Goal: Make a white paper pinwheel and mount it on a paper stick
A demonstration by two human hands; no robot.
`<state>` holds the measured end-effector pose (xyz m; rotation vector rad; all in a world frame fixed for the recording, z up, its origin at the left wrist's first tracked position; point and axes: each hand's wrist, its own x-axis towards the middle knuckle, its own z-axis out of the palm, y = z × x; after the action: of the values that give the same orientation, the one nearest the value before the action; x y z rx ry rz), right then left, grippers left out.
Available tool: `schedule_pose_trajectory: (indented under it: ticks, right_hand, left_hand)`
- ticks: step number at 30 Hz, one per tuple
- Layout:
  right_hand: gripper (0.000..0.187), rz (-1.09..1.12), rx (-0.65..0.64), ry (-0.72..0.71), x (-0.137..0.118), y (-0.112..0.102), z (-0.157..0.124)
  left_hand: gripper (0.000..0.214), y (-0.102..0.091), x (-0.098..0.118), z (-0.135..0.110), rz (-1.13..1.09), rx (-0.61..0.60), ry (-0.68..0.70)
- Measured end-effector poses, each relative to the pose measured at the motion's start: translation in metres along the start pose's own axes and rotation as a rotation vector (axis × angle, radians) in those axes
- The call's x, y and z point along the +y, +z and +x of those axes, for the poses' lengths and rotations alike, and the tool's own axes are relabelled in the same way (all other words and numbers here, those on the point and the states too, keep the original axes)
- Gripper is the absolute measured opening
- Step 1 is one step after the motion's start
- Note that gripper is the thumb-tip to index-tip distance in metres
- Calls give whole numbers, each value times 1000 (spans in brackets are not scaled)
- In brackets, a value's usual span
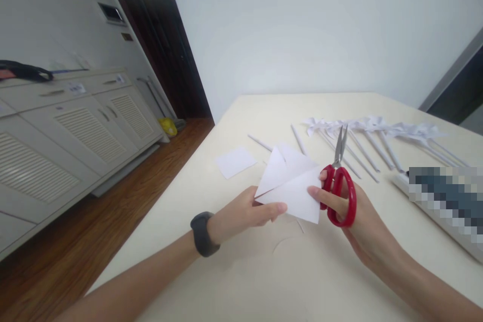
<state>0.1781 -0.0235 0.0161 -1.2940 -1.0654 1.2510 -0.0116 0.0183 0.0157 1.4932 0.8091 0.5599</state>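
Note:
Over the table, a white square of paper (292, 196) with slits cut in from its corners is held between both hands. My left hand (260, 209), with a dark band at the wrist, pinches its lower left edge between thumb and fingers. My right hand (356, 216) has its fingers through the handles of red-handled scissors (341, 191). The blades point up and away, slightly apart. The right thumb and a fingertip also grip the paper's right edge. Another white paper square (236, 162) lies flat on the table, left of the held one.
Several white paper pinwheels (375, 123) on paper sticks lie at the table's back right. Loose white paper sticks (299, 140) lie behind the held paper. Thin paper strips (285, 241) rest near the hands. A long box, partly blurred (437, 221), stands at the right on the table (241, 282).

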Motion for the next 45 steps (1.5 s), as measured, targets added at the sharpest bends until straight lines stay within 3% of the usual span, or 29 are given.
schedule_pose_trajectory:
  ticks: [5, 13, 19, 25, 29, 33, 40, 43, 45]
  right_hand:
    - [24, 11, 20, -26, 7, 2, 1]
    - [25, 1, 11, 4, 13, 8, 2]
    - [27, -26, 53, 99, 11, 12, 1]
    - [19, -11, -9, 52, 12, 11, -3]
    - [17, -13, -117, 11, 9, 3, 1]
    - [23, -17, -315, 35, 0, -3, 0]
    - [41, 268, -462, 80, 19, 1, -6]
    - [52, 161, -666, 59, 29, -1, -3]
    - [49, 45, -751, 28, 29, -1, -4]
  left_hand:
    - [23, 1, -8, 3, -51, 105, 27]
    - [42, 8, -14, 0, -90, 208, 60]
    - [23, 13, -28, 5, -4, 161, -19]
    - [22, 17, -21, 1, 105, 137, -10]
    - [24, 14, -18, 1, 160, 204, 20]
    - [32, 2, -13, 4, -10, 345, 101]
    - [44, -7, -8, 0, -127, 420, 251]
    - [42, -3, -5, -2, -161, 422, 274]
    - [39, -1, -3, -2, -173, 428, 277]
